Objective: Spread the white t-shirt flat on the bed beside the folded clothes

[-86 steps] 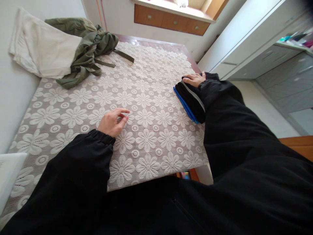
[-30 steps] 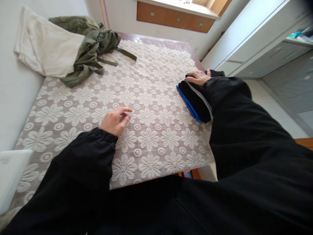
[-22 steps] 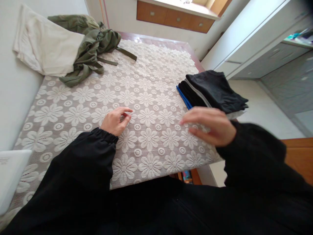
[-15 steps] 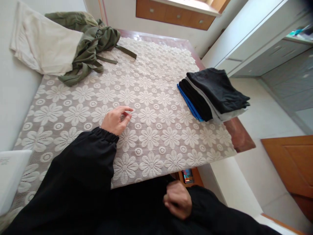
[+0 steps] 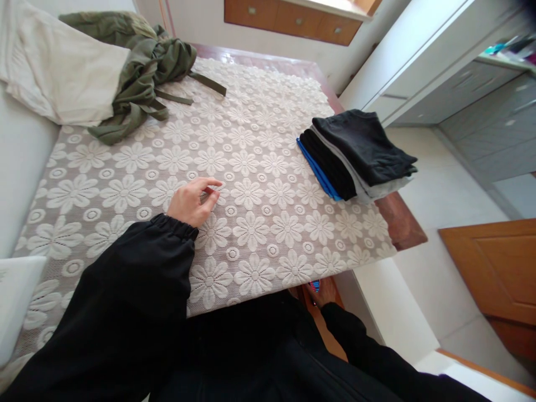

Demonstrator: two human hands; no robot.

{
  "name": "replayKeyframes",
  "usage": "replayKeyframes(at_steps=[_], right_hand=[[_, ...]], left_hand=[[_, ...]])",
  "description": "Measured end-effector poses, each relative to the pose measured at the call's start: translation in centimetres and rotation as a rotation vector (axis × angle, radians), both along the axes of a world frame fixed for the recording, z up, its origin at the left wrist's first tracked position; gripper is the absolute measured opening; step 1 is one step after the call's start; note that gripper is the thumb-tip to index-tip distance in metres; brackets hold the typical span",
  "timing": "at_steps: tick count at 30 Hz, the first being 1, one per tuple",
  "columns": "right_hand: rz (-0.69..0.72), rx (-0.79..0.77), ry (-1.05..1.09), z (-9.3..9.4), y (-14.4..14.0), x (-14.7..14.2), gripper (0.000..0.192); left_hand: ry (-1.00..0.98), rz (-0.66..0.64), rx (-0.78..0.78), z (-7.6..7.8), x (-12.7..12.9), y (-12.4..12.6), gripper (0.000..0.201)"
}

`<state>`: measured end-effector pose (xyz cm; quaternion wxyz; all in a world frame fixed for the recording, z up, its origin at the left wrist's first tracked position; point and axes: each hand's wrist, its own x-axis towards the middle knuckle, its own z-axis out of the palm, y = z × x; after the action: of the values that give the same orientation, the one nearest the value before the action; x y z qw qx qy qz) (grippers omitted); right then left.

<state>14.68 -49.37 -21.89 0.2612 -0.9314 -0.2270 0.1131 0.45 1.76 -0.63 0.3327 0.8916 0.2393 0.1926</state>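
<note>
My left hand point(image 5: 193, 202) rests on the lace tablecloth point(image 5: 251, 229). Its fingers are loosely bent, with thumb and forefinger apart and nothing between them. Below the table's near edge, my right hand point(image 5: 327, 293) reaches down to a small device with a bright coloured screen point(image 5: 314, 286), which looks like a phone. That hand covers part of the screen. The table edge hides its fingertips, so I cannot tell whether they grip the device. Under it is an orange-brown wooden surface point(image 5: 330, 338).
A folded clothes stack point(image 5: 364, 148), dark grey on top, sits at the table's right. An olive-green bag or garment with straps point(image 5: 154, 72) and white cloth point(image 5: 71, 72) lie at far left. A white object point(image 5: 19, 301) stands near left. A wooden door point(image 5: 494, 268) is at right.
My right hand has gone from a loose fist before my body down and forward to the device below the table edge. My left hand stays on the tablecloth. The view has shifted slightly.
</note>
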Motion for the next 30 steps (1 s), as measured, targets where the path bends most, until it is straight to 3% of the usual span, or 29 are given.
replayKeyframes(at_steps=[5,11,16,19,22,24,26,29,30], right_hand=[[-0.093,-0.057,0.023,-1.5,-0.2,-0.2,0.04],[-0.095,-0.065,0.058,-2.3,-1.0,-0.1,0.043],[-0.041,-0.041,0.052,-1.5,-1.1,0.1,0.04],[0.104,0.003,0.068,0.1,-0.6,-0.6,0.031],[0.407,0.076,0.165,3.3,1.5,-2.5,0.018],[0.696,0.148,0.154,6.9,4.2,-4.1,0.017],[0.944,0.286,0.04,11.8,7.8,-5.3,0.016],[1.263,0.466,0.144,19.8,14.6,-5.2,0.017],[1.294,0.532,0.155,22.2,17.3,-4.7,0.017]], left_hand=[[-0.003,-0.008,0.004,0.0,-0.1,0.0,0.031],[-0.001,0.005,-0.006,0.0,-0.1,0.0,0.031],[0.006,0.006,-0.022,-0.3,0.0,0.1,0.03],[-0.02,-0.001,-0.03,-0.4,0.0,0.1,0.03],[-0.047,0.009,-0.037,-0.3,0.0,0.1,0.03],[-0.058,0.044,-0.053,-0.1,0.0,0.2,0.028],[-0.071,0.091,-0.079,0.0,-0.1,0.2,0.028],[-0.084,0.162,-0.107,-0.1,-0.1,0.3,0.029],[-0.092,0.183,-0.116,-0.2,-0.2,0.3,0.029]])
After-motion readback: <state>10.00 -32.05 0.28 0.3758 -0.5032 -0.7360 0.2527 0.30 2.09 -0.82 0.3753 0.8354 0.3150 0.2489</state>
